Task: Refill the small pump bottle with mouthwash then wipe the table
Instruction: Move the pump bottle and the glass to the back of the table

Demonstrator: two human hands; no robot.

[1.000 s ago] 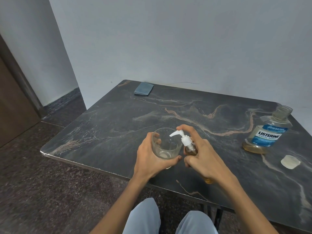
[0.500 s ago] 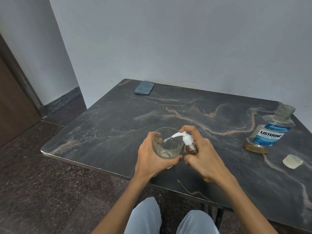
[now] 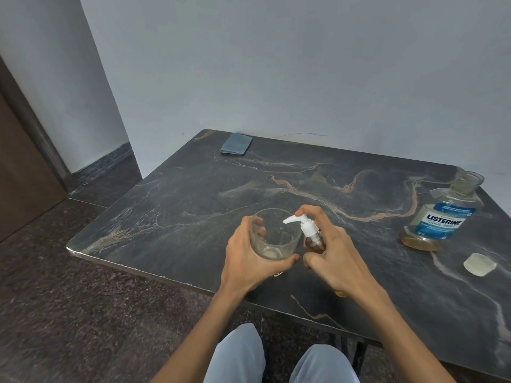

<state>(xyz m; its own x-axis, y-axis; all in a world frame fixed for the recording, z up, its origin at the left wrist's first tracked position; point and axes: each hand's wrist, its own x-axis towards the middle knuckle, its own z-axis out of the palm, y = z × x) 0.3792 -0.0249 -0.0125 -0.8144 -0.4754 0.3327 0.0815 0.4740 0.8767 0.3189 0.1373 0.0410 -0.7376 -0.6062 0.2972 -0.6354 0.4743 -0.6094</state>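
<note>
My right hand grips the small pump bottle, a brownish bottle with a white pump head, forefinger resting on top of the pump. The nozzle points over a clear glass that my left hand holds from the left side on the dark marble table. A little liquid lies at the bottom of the glass. The open Listerine mouthwash bottle stands at the right, amber liquid low inside. Its clear cap lies on the table in front of it. A folded blue-grey cloth lies at the far left corner.
The table stands against a pale wall, its near edge just below my hands. My knees in light trousers show under the near edge. A dark stone floor and a brown door lie to the left.
The pump head dipped down half a second ago and is now up again. Both hands and the glass have stayed in the same spot.
</note>
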